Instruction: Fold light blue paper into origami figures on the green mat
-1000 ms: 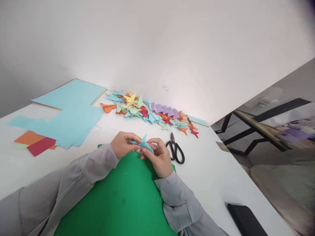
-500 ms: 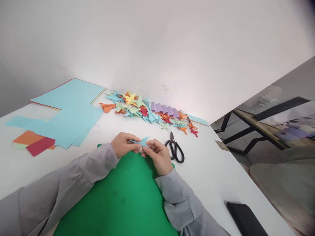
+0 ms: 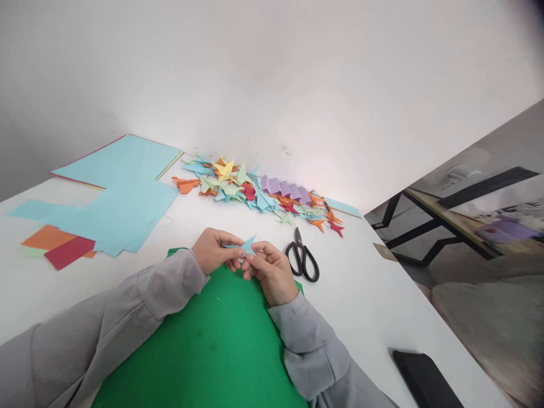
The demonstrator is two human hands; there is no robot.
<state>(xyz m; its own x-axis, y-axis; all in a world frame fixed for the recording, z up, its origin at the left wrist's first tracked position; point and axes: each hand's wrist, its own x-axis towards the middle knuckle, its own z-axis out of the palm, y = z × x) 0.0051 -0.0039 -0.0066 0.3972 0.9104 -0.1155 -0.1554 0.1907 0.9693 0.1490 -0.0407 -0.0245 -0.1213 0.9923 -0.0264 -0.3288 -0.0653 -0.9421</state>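
A small light-blue folded paper figure (image 3: 248,245) with pointed tips is pinched between both hands, above the far end of a green mat (image 3: 204,334). My left hand (image 3: 215,251) grips its left side between thumb and fingers. From the right, my right hand (image 3: 274,271) pinches the near side of the paper, thumb on top. Fingers cover part of the fold. Black-handled scissors (image 3: 302,258) lie on the white table just right of my right hand, blades pointing away.
Behind my hands lies a pile of colourful folded paper figures (image 3: 263,199). At left are light-blue sheets (image 3: 123,212), a stack of larger sheets (image 3: 127,158) and small orange and red pieces (image 3: 70,253). A black flat object (image 3: 425,379) rests near the right table edge.
The blue paper figure has turned slightly in my fingers, and fewer of its points show. My right fingers have shifted a little around it. Both hands stay in nearly the same place.
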